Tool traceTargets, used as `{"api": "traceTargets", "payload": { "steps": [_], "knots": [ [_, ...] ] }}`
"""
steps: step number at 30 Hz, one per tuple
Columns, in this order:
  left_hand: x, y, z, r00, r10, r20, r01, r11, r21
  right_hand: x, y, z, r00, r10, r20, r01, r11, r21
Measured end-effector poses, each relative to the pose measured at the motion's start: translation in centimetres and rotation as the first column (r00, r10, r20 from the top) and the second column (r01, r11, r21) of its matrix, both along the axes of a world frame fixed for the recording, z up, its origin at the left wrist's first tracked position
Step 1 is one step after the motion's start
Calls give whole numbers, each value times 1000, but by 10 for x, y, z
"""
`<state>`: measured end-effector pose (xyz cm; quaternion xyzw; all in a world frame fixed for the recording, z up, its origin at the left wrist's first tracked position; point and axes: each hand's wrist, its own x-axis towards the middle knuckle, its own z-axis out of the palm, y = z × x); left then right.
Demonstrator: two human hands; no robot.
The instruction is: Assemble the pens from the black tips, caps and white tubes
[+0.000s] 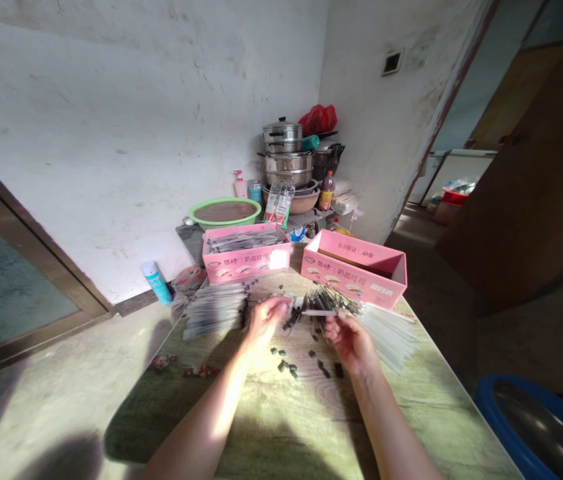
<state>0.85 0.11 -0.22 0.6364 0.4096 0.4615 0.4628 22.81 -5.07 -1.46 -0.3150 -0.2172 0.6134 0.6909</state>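
Observation:
Between the thumb and fingers of my right hand (354, 339) is a thin pale tube (318, 313), its free end pointing left. My left hand (266, 320) is just left of that end, fingers drawn together; glare hides what they hold, if anything. Beyond the hands lies a pile of thin dark sticks (322, 297). Small black pieces like caps (282, 366) are scattered on the table between my forearms. A stack of pale tubes with dark ends (215, 310) lies to the left of my left hand. Loose translucent tubes (390, 337) fan out beside my right hand.
A pink box (246, 262) full of grey tubes and a second pink box (354, 279) stand along the back of the wooden table (281, 420). Small reddish bits (201, 371) lie at left. Behind are a green basin (224, 222) and stacked pots (288, 163).

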Motion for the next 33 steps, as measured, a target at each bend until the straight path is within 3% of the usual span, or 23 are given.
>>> {"api": "traceTargets", "payload": {
  "steps": [3,6,9,11,14,17,19,21,25,30,33],
  "knots": [
    [5,-8,-2,936,-167,-309,207,973,101,9,2,-3,994,-57,-93,57,998,3],
    [16,-21,-2,791,-350,-501,464,878,118,7,1,-5,996,-33,-87,34,999,3],
    [25,-30,-2,714,-394,-579,559,818,133,3,1,-4,996,-30,-80,30,1000,-1],
    [28,-33,-2,712,-383,-588,558,817,145,2,0,-4,996,-33,-80,33,999,-2],
    [28,-29,-3,801,-323,-504,451,880,152,1,0,-2,998,-22,-62,22,1000,4],
    [23,-20,-5,952,-242,-188,250,968,18,0,-1,0,999,-29,-42,30,1000,1],
    [19,-13,-6,984,-165,75,174,974,-143,-2,-1,2,998,-51,-25,50,999,-3],
    [15,-10,-5,970,-63,235,118,966,-229,-4,-1,3,997,-73,8,73,997,2],
    [10,-11,5,946,122,300,-44,966,-253,-7,-2,6,989,-113,95,112,994,17],
    [5,-12,16,956,36,290,57,951,-304,-12,-3,10,979,-126,158,123,992,27],
    [5,-12,19,955,34,296,56,955,-292,-14,-3,11,977,-116,177,112,993,33]
  ]
}}
